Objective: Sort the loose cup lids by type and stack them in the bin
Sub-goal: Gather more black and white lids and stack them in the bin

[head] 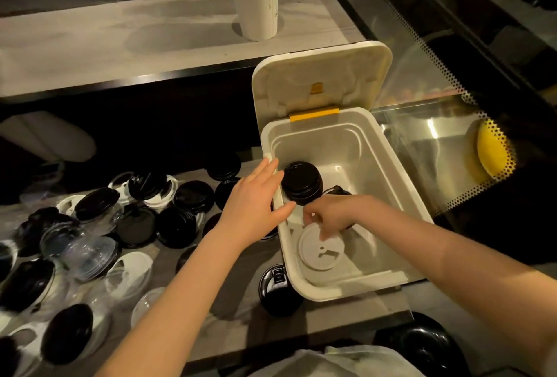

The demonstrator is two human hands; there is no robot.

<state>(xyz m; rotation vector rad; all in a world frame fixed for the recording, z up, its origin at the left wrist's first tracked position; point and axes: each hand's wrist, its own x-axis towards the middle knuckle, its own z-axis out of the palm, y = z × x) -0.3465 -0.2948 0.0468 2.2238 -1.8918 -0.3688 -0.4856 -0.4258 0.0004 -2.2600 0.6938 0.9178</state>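
A white rectangular plastic bin (346,147) sits at the right end of a grey bench (211,325), its hinged cover (319,75) standing open at the far side. Inside, a stack of black round cup lids (301,182) stands in the far-left corner, and a flat white round lid (321,251) lies near the front. The right hand (322,220) reaches into the bin, its fingers curled and pinching the white lid's far edge. The left hand (256,199) is spread flat, fingers straight, across the bin's left rim. To the left, a crowded pile of loose black, clear and white lids (135,220) covers the bench. One black sip lid (278,289) sits just beside the bin's near corner. A glass display case (422,123) closes in the right side.
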